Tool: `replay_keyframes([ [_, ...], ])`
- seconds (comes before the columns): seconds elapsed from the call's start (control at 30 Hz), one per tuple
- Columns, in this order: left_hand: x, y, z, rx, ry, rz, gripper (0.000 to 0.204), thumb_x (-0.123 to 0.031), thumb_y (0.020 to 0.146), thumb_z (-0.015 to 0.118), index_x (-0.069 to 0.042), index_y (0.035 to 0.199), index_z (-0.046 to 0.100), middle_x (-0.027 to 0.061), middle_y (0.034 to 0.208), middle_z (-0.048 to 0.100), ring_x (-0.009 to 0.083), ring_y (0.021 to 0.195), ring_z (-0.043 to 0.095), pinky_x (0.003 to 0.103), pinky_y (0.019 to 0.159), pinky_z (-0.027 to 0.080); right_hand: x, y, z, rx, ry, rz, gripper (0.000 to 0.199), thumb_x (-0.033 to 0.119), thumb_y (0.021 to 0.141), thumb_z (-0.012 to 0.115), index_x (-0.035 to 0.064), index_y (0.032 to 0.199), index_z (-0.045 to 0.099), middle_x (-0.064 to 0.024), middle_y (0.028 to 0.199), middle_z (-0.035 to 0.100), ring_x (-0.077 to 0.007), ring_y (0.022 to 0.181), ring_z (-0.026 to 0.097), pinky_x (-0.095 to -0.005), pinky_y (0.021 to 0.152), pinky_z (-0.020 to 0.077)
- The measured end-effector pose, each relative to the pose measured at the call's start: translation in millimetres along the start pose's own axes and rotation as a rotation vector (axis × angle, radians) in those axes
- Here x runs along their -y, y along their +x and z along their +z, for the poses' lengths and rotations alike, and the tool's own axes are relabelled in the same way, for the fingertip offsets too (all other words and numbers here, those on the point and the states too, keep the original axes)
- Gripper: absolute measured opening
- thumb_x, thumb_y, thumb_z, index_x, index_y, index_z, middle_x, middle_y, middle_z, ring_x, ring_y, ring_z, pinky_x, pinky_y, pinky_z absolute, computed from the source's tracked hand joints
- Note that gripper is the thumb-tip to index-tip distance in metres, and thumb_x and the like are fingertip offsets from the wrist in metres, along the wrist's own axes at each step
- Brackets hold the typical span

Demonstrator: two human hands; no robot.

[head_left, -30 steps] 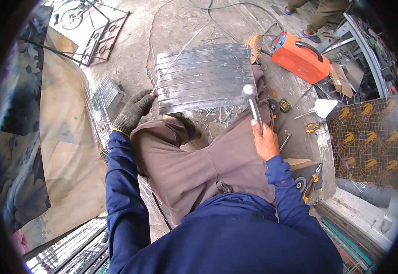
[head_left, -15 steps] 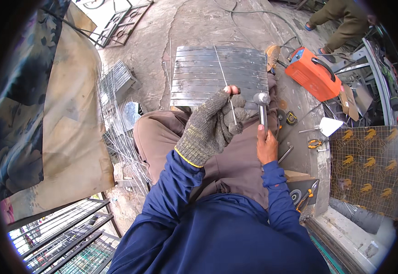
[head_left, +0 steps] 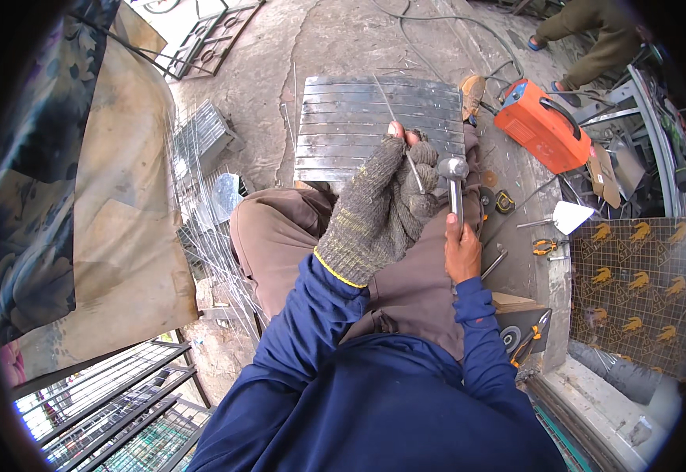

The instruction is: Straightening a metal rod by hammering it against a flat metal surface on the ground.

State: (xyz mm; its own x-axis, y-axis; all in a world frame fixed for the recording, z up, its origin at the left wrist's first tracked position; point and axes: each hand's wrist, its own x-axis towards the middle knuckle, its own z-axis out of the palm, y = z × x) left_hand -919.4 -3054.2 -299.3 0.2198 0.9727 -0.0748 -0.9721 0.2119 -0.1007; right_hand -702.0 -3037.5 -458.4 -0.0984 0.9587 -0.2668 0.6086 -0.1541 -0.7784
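Note:
My left hand [head_left: 380, 206], in a grey knitted glove with a yellow cuff and bare thumb and fingertip, pinches a thin metal rod [head_left: 386, 98]. The rod slants across the palm, its far end over a low slatted metal stand [head_left: 343, 126]. Beside it my bare right hand [head_left: 462, 253] is wrapped round the handle of a hammer [head_left: 454, 167]. The hammer's rounded metal head points away from me, close to the gloved fingers but apart from the rod. Both hands are raised over my lap.
An orange welding machine [head_left: 543, 126] stands at right, with a cable behind it. Nearer lie a tape measure [head_left: 504, 202], pliers [head_left: 545, 247] and a patterned board [head_left: 634, 291]. Thin rods [head_left: 209, 252] are heaped left, beside a hanging cloth [head_left: 130, 197]. Another person's legs [head_left: 594, 47] show far right.
My left hand has shifted slightly to the right with the rod, which now leans more to the left at its far end. The right hand and hammer have hardly moved.

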Motion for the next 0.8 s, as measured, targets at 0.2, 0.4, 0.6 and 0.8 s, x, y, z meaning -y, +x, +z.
replay_keyframes([
  [0.2,1,-1,6,-0.010,0.078,0.057,0.033,-0.043,0.107,0.049,-0.012,0.110,0.060,-0.0005,0.089,0.073,0.0119,0.072,0.070,0.027,0.062,0.058,-2,1,1,0.008,-0.007,0.002,0.069,0.064,0.101,0.044,-0.0025,0.093,0.060,-0.0292,0.079,0.062,-0.0518,0.081,0.060,-0.0522,0.074,0.0468],
  [0.4,-2,-9,3,-0.115,0.245,0.132,0.039,-0.046,0.105,0.053,-0.010,0.120,0.059,-0.0051,0.074,0.061,0.0079,0.058,0.057,0.025,0.052,0.048,-5,2,0,0.008,-0.040,0.027,0.071,0.067,0.099,0.043,-0.0026,0.094,0.060,-0.0304,0.080,0.062,-0.0529,0.083,0.059,-0.0534,0.075,0.0463],
  [0.6,-24,-34,-57,-0.656,1.526,0.345,0.064,-0.029,0.097,0.071,0.001,0.147,0.045,0.0020,0.084,0.067,0.0083,0.069,0.062,0.022,0.058,0.048,1,-1,0,0.006,-0.024,0.014,0.069,0.064,0.100,0.045,-0.0024,0.094,0.060,-0.0315,0.082,0.063,-0.0532,0.085,0.060,-0.0543,0.076,0.0464],
  [0.8,-55,-77,-5,-0.313,1.447,0.553,0.039,-0.036,0.104,0.059,0.000,0.118,0.059,0.0081,0.083,0.065,0.0168,0.073,0.064,0.030,0.065,0.051,6,-1,-5,0.019,-0.039,0.008,0.065,0.061,0.101,0.046,-0.0013,0.094,0.060,-0.0312,0.085,0.064,-0.0524,0.086,0.060,-0.0538,0.076,0.0468],
])
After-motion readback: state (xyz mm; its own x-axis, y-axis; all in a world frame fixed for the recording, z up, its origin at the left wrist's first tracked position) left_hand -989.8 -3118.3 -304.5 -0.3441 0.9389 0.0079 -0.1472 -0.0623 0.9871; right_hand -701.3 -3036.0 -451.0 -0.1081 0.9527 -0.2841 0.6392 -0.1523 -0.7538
